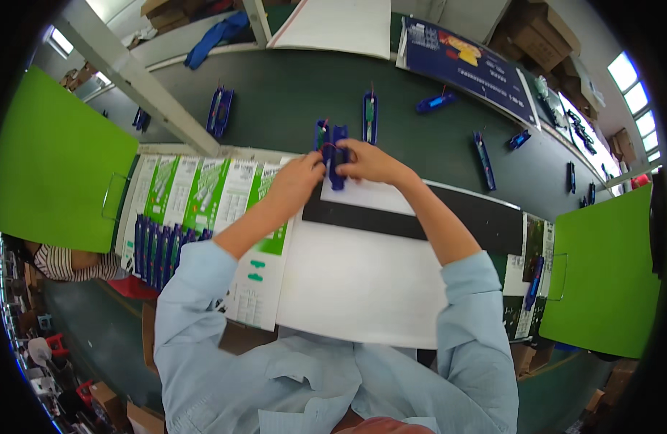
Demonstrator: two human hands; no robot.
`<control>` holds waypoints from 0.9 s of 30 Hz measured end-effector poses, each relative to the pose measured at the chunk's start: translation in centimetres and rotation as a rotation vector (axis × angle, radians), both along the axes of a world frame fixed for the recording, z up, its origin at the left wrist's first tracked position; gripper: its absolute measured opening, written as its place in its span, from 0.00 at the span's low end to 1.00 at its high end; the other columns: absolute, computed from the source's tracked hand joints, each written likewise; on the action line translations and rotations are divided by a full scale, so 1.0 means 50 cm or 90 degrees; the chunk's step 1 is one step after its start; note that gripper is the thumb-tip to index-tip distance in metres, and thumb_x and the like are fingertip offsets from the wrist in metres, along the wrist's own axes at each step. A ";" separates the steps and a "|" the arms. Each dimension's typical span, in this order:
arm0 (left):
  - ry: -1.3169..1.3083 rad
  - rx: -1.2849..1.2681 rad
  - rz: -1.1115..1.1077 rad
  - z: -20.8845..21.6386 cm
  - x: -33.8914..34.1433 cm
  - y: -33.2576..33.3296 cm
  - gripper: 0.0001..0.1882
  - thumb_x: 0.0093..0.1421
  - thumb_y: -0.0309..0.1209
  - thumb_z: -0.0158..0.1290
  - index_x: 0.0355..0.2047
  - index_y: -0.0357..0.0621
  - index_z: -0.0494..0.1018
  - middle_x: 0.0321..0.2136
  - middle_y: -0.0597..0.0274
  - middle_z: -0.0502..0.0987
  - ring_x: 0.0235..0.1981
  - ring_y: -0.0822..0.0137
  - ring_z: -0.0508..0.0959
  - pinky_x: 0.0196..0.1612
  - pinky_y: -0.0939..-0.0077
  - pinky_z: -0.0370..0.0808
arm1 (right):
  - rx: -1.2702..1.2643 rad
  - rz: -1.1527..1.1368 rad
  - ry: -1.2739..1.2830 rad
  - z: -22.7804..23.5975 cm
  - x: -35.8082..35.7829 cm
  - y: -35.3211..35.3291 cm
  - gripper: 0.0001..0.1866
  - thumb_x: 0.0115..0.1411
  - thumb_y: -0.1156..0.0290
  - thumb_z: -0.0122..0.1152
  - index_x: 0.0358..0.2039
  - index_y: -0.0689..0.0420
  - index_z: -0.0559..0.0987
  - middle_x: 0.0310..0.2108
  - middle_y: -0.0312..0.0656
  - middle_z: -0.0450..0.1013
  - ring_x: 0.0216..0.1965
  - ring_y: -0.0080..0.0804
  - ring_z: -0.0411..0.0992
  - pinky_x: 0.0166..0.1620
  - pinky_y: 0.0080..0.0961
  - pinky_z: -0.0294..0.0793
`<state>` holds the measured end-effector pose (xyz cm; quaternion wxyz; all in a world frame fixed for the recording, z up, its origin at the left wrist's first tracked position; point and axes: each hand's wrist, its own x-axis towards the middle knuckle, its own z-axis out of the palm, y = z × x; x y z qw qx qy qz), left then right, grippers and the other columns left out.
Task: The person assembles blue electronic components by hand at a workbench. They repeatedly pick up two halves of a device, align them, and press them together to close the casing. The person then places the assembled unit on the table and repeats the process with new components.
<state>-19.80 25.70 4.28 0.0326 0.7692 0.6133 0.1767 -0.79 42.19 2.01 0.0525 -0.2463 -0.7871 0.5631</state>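
Observation:
Above the far edge of the white work sheet point(362, 282), both hands handle two long, trough-shaped blue plastic housing halves side by side. My left hand point(297, 181) has its fingers closed at the near end of the left half point(322, 133), in which a green circuit board shows. My right hand point(374, 163) pinches the right half point(338, 181), which stands upright. A thin red wire loops between the halves. Fingers cover part of both, so the inside of the right half is hard to make out. Just beyond lies another blue housing point(370, 116) with a green board and red wire.
A dark green conveyor belt point(297, 94) runs across behind, carrying several scattered blue housings point(219, 111). Several filled housings point(156, 249) stand in a row at left on printed green-and-white card. One blue housing point(534, 283) lies at right. Green panels point(601, 275) flank both sides; a metal post point(153, 87) rises at left.

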 end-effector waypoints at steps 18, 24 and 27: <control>-0.046 0.084 -0.059 -0.034 0.202 -0.032 0.07 0.59 0.24 0.57 0.39 0.42 0.76 0.42 0.56 0.76 0.43 0.55 0.78 0.44 0.59 0.80 | 0.425 -0.216 0.184 -0.003 0.251 -0.157 0.17 0.59 0.78 0.73 0.48 0.60 0.82 0.51 0.51 0.78 0.55 0.53 0.78 0.54 0.40 0.81; -0.150 -0.167 -0.100 0.009 0.276 -0.468 0.14 0.58 0.33 0.63 0.45 0.47 0.80 0.46 0.56 0.78 0.44 0.57 0.80 0.47 0.59 0.77 | 0.229 0.039 0.115 0.026 0.341 -0.537 0.24 0.58 0.69 0.77 0.55 0.58 0.81 0.54 0.48 0.75 0.51 0.46 0.80 0.50 0.37 0.83; -0.219 -0.244 -0.067 0.042 0.264 -0.462 0.17 0.63 0.40 0.65 0.48 0.47 0.79 0.47 0.57 0.79 0.45 0.56 0.80 0.48 0.59 0.76 | 0.128 0.053 0.179 0.033 0.305 -0.471 0.23 0.61 0.68 0.75 0.56 0.57 0.81 0.46 0.45 0.79 0.44 0.44 0.82 0.46 0.37 0.84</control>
